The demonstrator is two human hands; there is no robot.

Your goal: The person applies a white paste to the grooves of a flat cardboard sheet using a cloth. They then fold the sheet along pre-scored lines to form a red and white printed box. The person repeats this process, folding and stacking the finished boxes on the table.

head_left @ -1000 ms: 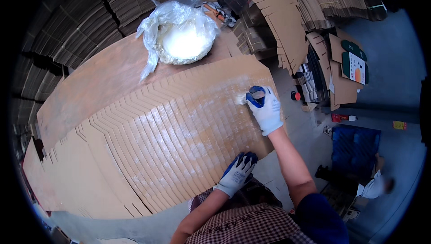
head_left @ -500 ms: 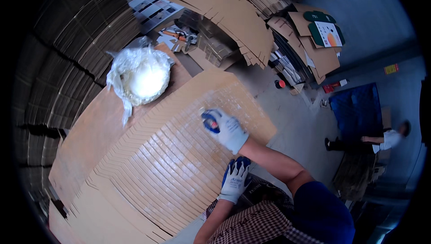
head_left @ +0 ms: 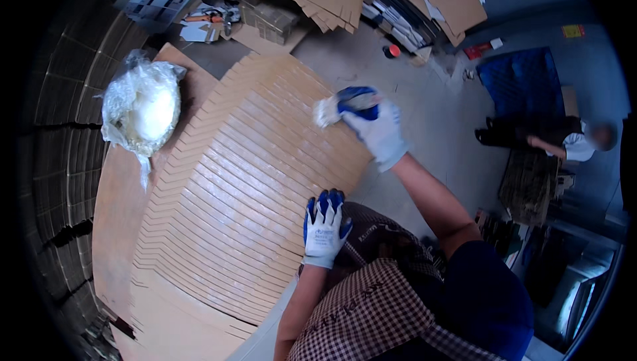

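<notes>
Right hand has a pale-bristled brush gripped, bristles pointing left over the right edge of the fanned cardboard sheets, can't tell if touching. Left hand's just flat on the near edge.

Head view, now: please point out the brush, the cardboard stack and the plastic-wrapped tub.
Brush (head_left: 325,113): head view, on its pale bristles.
Cardboard stack (head_left: 245,175): head view, on the glossy middle of its overlapping sheets.
Plastic-wrapped tub (head_left: 120,99): head view, on the crumpled plastic at its left side.
</notes>
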